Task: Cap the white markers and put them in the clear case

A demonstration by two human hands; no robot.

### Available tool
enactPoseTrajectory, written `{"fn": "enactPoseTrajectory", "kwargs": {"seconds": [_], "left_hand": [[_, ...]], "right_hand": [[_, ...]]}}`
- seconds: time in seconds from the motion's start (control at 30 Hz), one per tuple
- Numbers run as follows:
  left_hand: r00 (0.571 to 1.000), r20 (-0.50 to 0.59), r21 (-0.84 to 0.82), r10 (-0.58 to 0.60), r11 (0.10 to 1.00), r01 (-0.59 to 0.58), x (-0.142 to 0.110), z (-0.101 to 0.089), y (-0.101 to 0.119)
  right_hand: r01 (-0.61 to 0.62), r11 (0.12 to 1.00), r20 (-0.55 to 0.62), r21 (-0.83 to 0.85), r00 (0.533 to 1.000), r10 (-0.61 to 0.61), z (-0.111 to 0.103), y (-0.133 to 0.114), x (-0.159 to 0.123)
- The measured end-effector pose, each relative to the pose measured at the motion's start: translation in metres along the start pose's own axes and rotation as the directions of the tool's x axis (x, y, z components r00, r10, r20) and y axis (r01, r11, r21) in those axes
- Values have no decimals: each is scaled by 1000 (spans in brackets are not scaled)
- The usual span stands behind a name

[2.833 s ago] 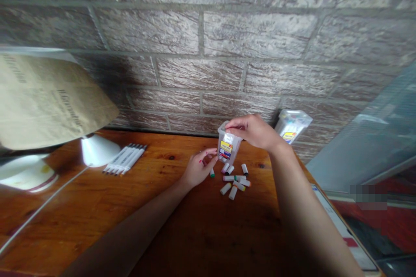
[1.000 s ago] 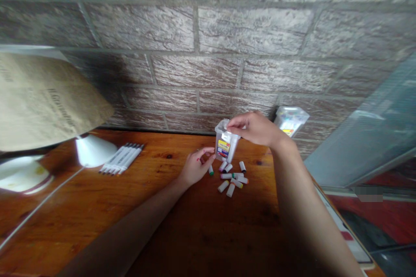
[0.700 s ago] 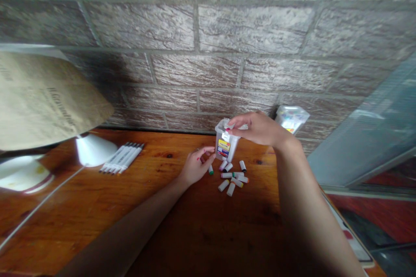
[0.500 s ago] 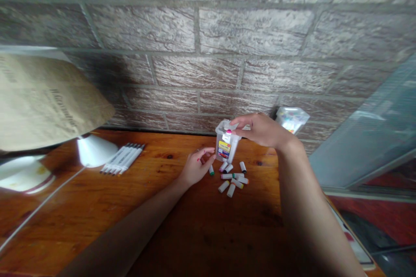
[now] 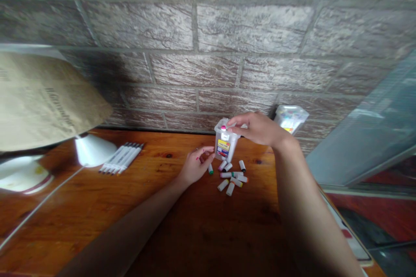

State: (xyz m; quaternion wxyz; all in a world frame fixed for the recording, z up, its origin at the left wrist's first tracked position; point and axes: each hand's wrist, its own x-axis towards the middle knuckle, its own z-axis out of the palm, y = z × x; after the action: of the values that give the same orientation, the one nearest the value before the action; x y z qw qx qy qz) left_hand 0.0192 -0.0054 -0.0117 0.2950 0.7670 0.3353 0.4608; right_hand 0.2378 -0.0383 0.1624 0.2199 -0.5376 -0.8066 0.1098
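Observation:
A small clear plastic box [image 5: 224, 145] with a yellow label stands on the wooden table [image 5: 182, 225] near the brick wall. My right hand [image 5: 255, 127] hovers over its top rim, fingers pinched on a small pink-ended cap [image 5: 223, 128]. My left hand [image 5: 196, 166] rests on the table, its loosely curled fingers touching the box's lower left side. Several short white caps with coloured ends [image 5: 232, 177] lie scattered on the wood just in front of the box.
A row of white marker pens [image 5: 123, 158] lies at the left. A white lamp base [image 5: 92, 149] with a cable, a white plate [image 5: 21, 173] and a brown paper bag [image 5: 42, 99] fill the far left. A second clear box [image 5: 289, 119] leans against the wall; a glass panel rises at right.
The box has gone from tilted to upright. My right hand has shifted slightly left along the rim, with the pink-ended cap now showing at the box's top. My left hand has barely moved.

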Motion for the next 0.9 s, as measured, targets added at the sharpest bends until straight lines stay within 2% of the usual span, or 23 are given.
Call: {"fn": "enactPoseTrajectory", "kwargs": {"seconds": [0.27, 0.53, 0.63, 0.8, 0.9], "left_hand": [[1000, 4, 3, -10, 1000, 10, 0, 0, -1], [1000, 12, -1, -26, 1000, 26, -1, 0, 1], [1000, 12, 4, -28, 1000, 28, 0, 0, 1], [1000, 6, 12, -20, 1000, 20, 0, 1, 1], [1000, 9, 11, -27, 1000, 27, -1, 1, 1]], "right_hand": [[65, 998, -29, -4, 997, -65, 7, -9, 4], [103, 995, 28, 11, 994, -103, 13, -7, 10], [84, 996, -38, 40, 996, -83, 11, -7, 8], [13, 999, -263, -33, 965, -21, 2, -1, 4], [-50, 999, -261, -21, 964, 43, -4, 1, 0]]}}
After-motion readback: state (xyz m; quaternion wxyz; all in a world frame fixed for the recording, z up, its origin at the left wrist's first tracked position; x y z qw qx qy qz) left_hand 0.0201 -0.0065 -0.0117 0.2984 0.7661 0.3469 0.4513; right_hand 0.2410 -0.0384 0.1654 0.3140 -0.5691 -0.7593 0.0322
